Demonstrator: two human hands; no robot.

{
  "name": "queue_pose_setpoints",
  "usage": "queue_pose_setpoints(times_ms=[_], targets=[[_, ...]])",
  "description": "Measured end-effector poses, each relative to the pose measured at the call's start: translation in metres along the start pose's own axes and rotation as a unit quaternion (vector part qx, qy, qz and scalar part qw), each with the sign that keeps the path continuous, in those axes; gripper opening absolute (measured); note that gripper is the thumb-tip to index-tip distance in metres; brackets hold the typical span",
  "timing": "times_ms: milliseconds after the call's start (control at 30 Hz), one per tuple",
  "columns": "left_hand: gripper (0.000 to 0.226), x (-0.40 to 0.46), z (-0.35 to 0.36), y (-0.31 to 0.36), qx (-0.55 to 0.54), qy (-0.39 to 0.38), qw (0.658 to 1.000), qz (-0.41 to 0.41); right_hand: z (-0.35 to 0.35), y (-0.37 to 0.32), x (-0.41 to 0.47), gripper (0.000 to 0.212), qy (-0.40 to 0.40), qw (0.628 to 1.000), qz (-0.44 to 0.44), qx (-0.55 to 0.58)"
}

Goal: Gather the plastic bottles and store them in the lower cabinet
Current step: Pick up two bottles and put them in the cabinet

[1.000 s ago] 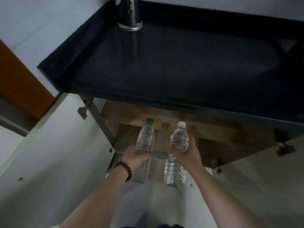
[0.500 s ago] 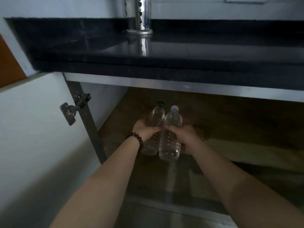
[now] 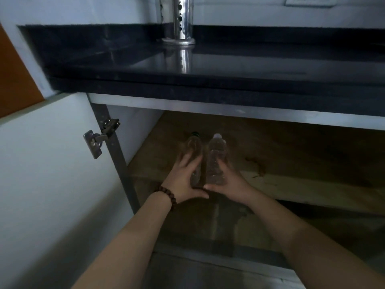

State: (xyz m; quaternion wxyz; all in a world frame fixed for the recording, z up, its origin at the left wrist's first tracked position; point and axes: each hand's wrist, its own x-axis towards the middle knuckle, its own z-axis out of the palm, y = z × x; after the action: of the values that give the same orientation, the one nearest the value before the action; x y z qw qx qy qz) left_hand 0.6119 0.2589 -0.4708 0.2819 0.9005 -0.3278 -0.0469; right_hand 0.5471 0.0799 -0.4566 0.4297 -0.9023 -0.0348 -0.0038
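Both hands are reaching into the open lower cabinet, and the two plastic bottles are standing upright side by side on its wooden shelf, just beside each other, maybe touching, though the dim light is making that hard to call. The left hand is sitting against the green-capped bottle with fingers spread wide rather than wrapped, so it is looking like a loose, opening hold; there is blur here, so I cannot tell for sure whether it is gripping at all. The right hand is cupping the lower body of the white-capped bottle, thumb splayed, fingers loosely around it, not clamped. These are reading as clear, thin-walled bottles, probably light and easy to dent under a squeeze, smooth and a little slippery, and tall enough to tip from a nudge. The mid-body or the ribbed lower part is looking like the sensible place to hold, with a gentle wrap. Around them, the white cabinet door is hanging open on the left with its metal hinge sticking out near the left forearm. The black countertop is overhanging above, carrying a perforated steel holder. The shelf near the bottles appears clear.
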Motion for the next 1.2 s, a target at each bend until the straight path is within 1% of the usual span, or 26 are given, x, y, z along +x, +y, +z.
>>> queue_pose_setpoints(times_ms=[67,133,200,300,433,533,633,733,833,900,1067,1200], targets=[[0.121,0.003,0.007,-0.005,0.049,0.002,0.999,0.004,0.009,-0.003,0.008,0.097,0.011,0.999,0.001,-0.047],[0.116,0.007,0.004,-0.015,0.062,0.023,0.998,-0.008,0.018,-0.007,0.019,0.093,0.016,0.997,0.018,-0.074],[0.112,0.01,-0.004,-0.027,0.055,0.032,0.997,-0.037,0.027,-0.01,0.029,0.086,0.02,0.994,0.037,-0.1],[0.109,0.015,-0.018,-0.046,0.026,0.032,0.994,-0.099,0.038,-0.017,0.044,0.082,0.018,0.99,0.045,-0.135],[0.11,0.02,-0.026,-0.069,-0.014,0.035,0.987,-0.153,0.049,-0.023,0.064,0.079,0.007,0.989,0.053,-0.14],[0.111,0.022,-0.023,-0.076,-0.021,0.049,0.988,-0.147,0.05,-0.022,0.072,0.081,0.001,0.989,0.069,-0.133],[0.113,0.023,-0.019,-0.075,-0.03,0.058,0.988,-0.141,0.051,-0.021,0.072,0.077,-0.001,0.987,0.086,-0.139],[0.113,0.025,-0.025,-0.07,-0.003,0.044,0.989,-0.141,0.043,-0.023,0.072,0.083,-0.031,0.982,0.082,-0.167],[0.112,0.018,-0.039,-0.053,0.076,-0.002,0.99,-0.12,0.027,-0.033,0.063,0.088,-0.06,0.984,0.063,-0.155],[0.108,0.004,-0.048,-0.03,0.076,0.001,0.989,-0.123,0.016,-0.046,0.048,0.087,-0.061,0.984,0.047,-0.159],[0.086,-0.044,-0.075,0.044,0.113,0.032,0.983,-0.138,-0.004,-0.092,-0.005,0.075,-0.063,0.961,0.052,-0.262],[0.077,-0.082,-0.107,0.106,0.111,0.017,0.982,-0.15,-0.036,-0.142,-0.058,0.071,-0.09,0.962,0.085,-0.242]])
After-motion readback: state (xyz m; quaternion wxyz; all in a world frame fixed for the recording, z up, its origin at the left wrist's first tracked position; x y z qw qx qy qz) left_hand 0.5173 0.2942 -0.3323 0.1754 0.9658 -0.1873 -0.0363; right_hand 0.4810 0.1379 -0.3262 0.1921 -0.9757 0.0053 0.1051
